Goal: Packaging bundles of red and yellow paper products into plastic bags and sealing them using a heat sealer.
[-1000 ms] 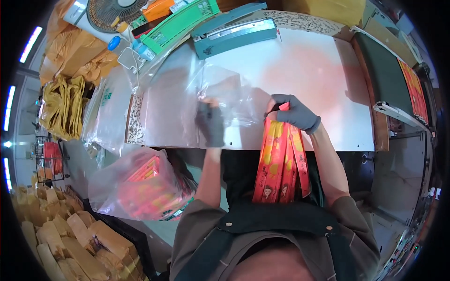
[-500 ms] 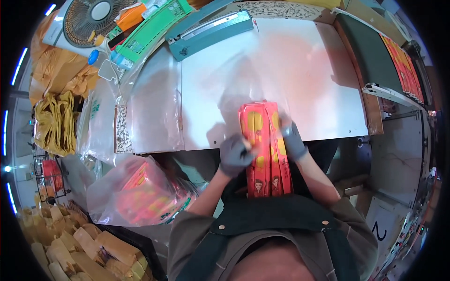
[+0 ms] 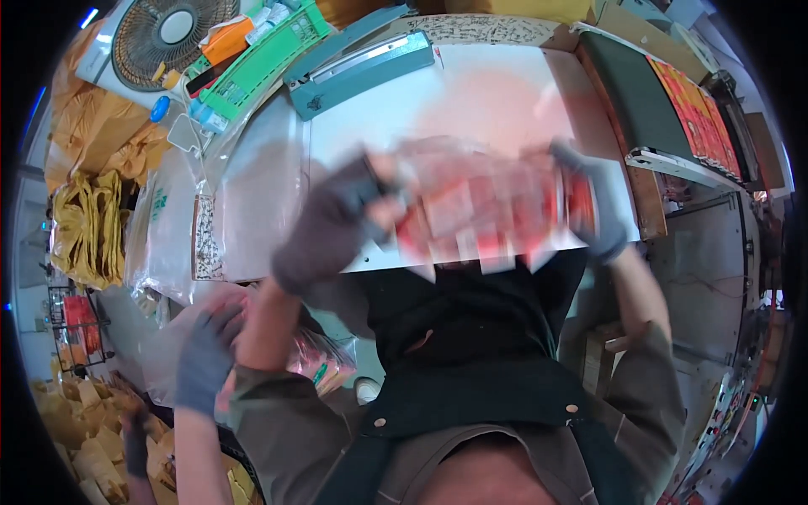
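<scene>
A bundle of red packets (image 3: 492, 210), smeared by motion, is held above the front edge of the white worktop (image 3: 379, 143). What looks like clear plastic film lies over its upper side. My left hand (image 3: 337, 220), in a grey glove with bare fingertips, grips the bundle's left end. At the right end, my right hand (image 3: 599, 206), gloved the same way, is closed round its edge. The blur hides the exact finger positions. Below the worktop at left, a co-worker's gloved hand (image 3: 206, 358) is at a clear bag (image 3: 164, 349) of red packets, partly hidden by my left arm.
A blue-grey bag sealer (image 3: 362, 76) stands at the back. Left of it are a green basket (image 3: 265, 59), a fan (image 3: 172, 29) and clear plastic bags (image 3: 257, 202). A dark conveyor (image 3: 635, 101) carries red packets at right. Brown paper packages (image 3: 97, 450) fill the lower left.
The bundle has gone from upright against my apron to lying crosswise over the worktop's edge. My hands have moved apart to its ends. A co-worker's hands have come in at lower left.
</scene>
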`<state>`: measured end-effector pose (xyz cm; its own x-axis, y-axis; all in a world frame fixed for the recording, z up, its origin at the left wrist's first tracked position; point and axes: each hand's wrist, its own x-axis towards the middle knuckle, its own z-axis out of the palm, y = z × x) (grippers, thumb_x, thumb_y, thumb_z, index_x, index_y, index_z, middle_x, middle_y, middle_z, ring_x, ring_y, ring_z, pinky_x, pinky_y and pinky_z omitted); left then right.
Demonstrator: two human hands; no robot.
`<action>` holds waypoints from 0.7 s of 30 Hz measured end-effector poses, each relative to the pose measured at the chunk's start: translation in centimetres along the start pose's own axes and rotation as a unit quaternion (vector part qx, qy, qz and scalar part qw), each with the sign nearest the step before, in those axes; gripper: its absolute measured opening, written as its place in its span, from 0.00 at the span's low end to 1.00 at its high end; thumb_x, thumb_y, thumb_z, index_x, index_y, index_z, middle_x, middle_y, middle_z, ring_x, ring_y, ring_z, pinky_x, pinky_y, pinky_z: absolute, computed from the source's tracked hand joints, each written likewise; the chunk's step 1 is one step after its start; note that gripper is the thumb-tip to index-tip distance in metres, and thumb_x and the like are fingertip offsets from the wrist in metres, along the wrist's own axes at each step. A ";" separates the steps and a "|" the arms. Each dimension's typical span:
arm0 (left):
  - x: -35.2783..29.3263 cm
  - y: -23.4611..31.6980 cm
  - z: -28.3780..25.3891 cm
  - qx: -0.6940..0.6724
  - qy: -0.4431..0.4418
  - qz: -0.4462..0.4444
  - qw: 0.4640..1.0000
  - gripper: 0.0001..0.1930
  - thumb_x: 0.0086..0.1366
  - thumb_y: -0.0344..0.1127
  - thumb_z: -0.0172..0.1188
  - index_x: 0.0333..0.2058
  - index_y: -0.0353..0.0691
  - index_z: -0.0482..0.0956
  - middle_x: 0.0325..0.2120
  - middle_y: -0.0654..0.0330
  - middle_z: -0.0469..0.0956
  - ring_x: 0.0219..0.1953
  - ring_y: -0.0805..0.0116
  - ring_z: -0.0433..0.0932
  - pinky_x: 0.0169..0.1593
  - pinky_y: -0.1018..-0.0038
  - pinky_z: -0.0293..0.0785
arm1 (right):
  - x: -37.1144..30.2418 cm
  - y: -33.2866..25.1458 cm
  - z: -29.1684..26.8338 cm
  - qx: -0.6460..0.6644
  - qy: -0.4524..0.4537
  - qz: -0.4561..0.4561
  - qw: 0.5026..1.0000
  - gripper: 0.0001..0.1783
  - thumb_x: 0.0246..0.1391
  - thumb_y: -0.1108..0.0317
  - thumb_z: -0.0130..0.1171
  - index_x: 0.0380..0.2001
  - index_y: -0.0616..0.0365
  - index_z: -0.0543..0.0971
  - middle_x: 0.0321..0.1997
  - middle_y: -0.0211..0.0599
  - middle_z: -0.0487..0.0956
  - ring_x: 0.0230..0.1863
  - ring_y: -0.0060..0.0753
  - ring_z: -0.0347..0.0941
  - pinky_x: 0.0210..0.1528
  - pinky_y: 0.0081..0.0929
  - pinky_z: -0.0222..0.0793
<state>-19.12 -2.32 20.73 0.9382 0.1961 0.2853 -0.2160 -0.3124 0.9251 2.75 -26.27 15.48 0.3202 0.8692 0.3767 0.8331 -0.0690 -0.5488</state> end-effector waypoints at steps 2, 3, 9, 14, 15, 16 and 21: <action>2.2 3.7 -3.0 -0.110 0.112 0.032 0.987 0.13 0.60 0.30 0.58 0.44 0.39 0.74 0.34 0.67 0.75 0.29 0.84 0.72 0.30 0.85 0.67 | 5.5 -7.0 -4.2 0.151 0.093 0.023 0.984 0.17 0.57 0.62 0.52 0.45 0.62 0.76 0.30 0.30 0.79 0.22 0.12 0.70 0.16 0.09 0.61; 3.7 6.1 -4.0 -0.092 0.118 0.053 0.987 0.13 0.59 0.30 0.59 0.43 0.40 0.75 0.34 0.67 0.75 0.29 0.84 0.72 0.31 0.86 0.67 | 6.6 -8.3 -5.7 0.159 0.114 -0.028 0.980 0.16 0.58 0.64 0.51 0.45 0.62 0.75 0.26 0.29 0.78 0.16 0.09 0.66 0.15 0.09 0.59; 6.4 6.2 -3.6 0.189 0.062 0.118 0.973 0.16 0.52 0.27 0.62 0.42 0.41 0.74 0.28 0.66 0.74 0.24 0.81 0.71 0.25 0.84 0.64 | 10.6 -5.4 -7.9 0.033 0.014 -0.023 0.999 0.18 0.57 0.71 0.44 0.48 0.66 0.74 0.32 0.35 0.78 0.30 0.18 0.72 0.36 0.18 0.71; 7.4 6.0 -2.0 0.441 0.043 0.340 0.829 0.14 0.47 0.24 0.68 0.34 0.36 0.76 0.29 0.61 0.78 0.26 0.71 0.77 0.30 0.81 0.70 | 11.1 -9.4 -5.9 0.026 0.019 -0.172 0.984 0.22 0.52 0.65 0.57 0.49 0.63 0.72 0.50 0.46 0.75 0.47 0.34 0.74 0.48 0.26 0.67; 6.8 7.3 -1.4 0.449 0.061 0.339 0.824 0.12 0.47 0.24 0.68 0.33 0.36 0.76 0.27 0.59 0.78 0.26 0.68 0.77 0.31 0.80 0.71 | 11.6 -10.3 -3.9 -0.050 0.019 -0.224 0.973 0.21 0.49 0.66 0.59 0.48 0.60 0.72 0.46 0.48 0.76 0.43 0.41 0.75 0.44 0.28 0.68; 6.5 8.0 -0.8 0.446 0.080 0.344 0.823 0.11 0.48 0.24 0.67 0.31 0.35 0.76 0.26 0.57 0.78 0.26 0.65 0.77 0.32 0.79 0.72 | 11.6 -10.2 -2.7 -0.135 0.016 -0.266 0.954 0.21 0.47 0.66 0.60 0.46 0.58 0.73 0.43 0.51 0.77 0.39 0.47 0.75 0.41 0.29 0.69; 6.4 2.2 -2.2 0.186 0.188 0.295 0.918 0.36 0.40 0.37 0.75 0.48 0.34 0.68 0.42 0.54 0.75 0.46 0.61 0.75 0.46 0.69 0.72 | 15.3 -6.1 -2.2 -0.142 -0.057 -0.226 0.962 0.13 0.46 0.67 0.58 0.38 0.55 0.74 0.27 0.47 0.73 0.27 0.53 0.70 0.31 0.32 0.67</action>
<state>-14.18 0.25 25.10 0.5134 0.1762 0.8399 -0.4833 -0.7494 0.4526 3.55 -13.64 26.17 -0.1418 0.8886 0.4362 0.9704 0.2118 -0.1161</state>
